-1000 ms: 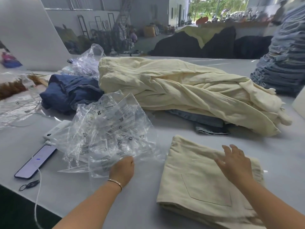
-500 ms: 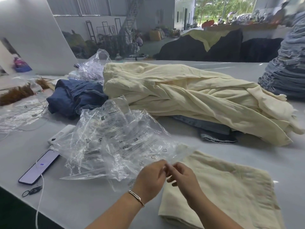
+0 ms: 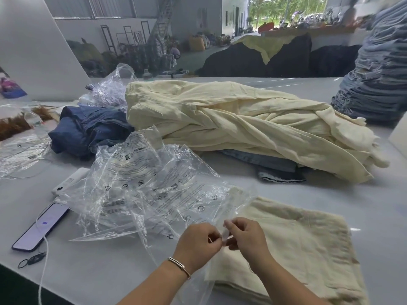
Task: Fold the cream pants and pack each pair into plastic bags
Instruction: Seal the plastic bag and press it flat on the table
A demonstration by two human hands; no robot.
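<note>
A folded pair of cream pants (image 3: 293, 245) lies flat near the table's front edge on the right. Over its left edge, my left hand (image 3: 197, 242) and my right hand (image 3: 245, 237) meet fingertip to fingertip, both pinching the edge of a clear plastic bag (image 3: 222, 208). The bag drapes across the folded pair's left corner and hangs down under my hands. Left of my hands sits a crumpled heap of printed clear plastic bags (image 3: 141, 183). A pile of unfolded cream pants (image 3: 231, 122) stretches across the middle of the table.
Dark blue jeans (image 3: 88, 130) lie behind the bag heap, and denim (image 3: 275, 168) peeks from under the cream pile. A phone (image 3: 40, 225) with a white cable and a white power bank (image 3: 70, 180) rest at the left. Stacked jeans (image 3: 376, 69) tower at the far right.
My right hand left the folded pants and joined my left hand at the bag's edge. The bag was drawn rightward over the folded pair's corner.
</note>
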